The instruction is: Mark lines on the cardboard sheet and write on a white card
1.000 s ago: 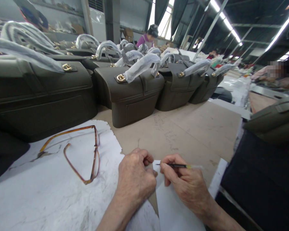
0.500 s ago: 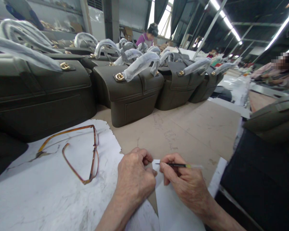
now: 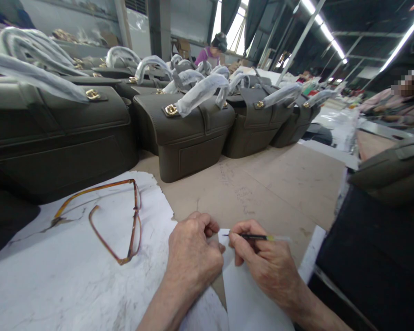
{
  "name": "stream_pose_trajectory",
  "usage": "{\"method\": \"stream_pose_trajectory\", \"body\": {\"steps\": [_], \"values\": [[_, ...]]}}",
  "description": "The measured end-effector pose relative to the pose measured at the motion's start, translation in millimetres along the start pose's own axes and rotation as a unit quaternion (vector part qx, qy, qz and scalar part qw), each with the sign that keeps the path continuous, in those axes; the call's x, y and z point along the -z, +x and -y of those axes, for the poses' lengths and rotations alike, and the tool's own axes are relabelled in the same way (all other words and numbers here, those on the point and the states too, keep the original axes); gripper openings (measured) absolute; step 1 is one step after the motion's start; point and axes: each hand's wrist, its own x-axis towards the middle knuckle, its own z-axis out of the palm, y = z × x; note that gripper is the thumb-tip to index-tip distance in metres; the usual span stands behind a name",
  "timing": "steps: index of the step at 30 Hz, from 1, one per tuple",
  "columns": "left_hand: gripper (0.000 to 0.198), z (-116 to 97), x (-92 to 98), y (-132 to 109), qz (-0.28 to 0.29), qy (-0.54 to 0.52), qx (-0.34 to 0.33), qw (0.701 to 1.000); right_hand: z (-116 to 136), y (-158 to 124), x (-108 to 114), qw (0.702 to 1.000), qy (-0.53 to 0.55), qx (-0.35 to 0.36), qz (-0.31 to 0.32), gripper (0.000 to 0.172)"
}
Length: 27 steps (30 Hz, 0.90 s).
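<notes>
- Nothing in the hands has shifted since half a second ago: both sit in the same spot at the near edge of the worktop, and the eyeglasses have not moved.
- The right hand pinches a slim black pen-like tool between thumb and forefinger. The tool lies almost level, with its tip pointing at the left hand and its clear end sticking out to the right.
- The left hand is curled into a loose fist just beside the tool's tip, and I cannot tell whether it holds anything.
- The right hand rests on a white sheet, and a tan wedge of worktop shows between the two wrists.
- Amber-framed eyeglasses lie unfolded on a torn white paper to the left of the hands.
- Olive-grey handbags with gold clasps and white-wrapped handles stand in rows along the far and left sides.
- A dark bag sits at the right edge.
- A person in a purple top works far behind.
</notes>
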Motion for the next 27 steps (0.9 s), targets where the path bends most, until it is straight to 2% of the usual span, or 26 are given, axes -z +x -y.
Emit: {"method": "stream_pose_trajectory", "body": {"steps": [10, 20, 27], "values": [[0.015, 0.1, 0.4, -1.1, 0.003, 0.004, 0.001, 1.000, -8.2, -3.6, 0.4, 0.999, 0.015, -0.020, 0.020, 0.024], [0.016, 0.6, 0.1, -1.2, -0.003, -0.001, -0.004, 1.000, 0.7, -1.6, 4.7, 0.998, 0.031, -0.048, 0.024, 0.025], [0.017, -1.3, 0.9, -0.8, -0.001, -0.002, 0.000, 1.000, -1.7, -1.7, 4.2, 0.998, 0.033, -0.053, 0.031, 0.024]]}}
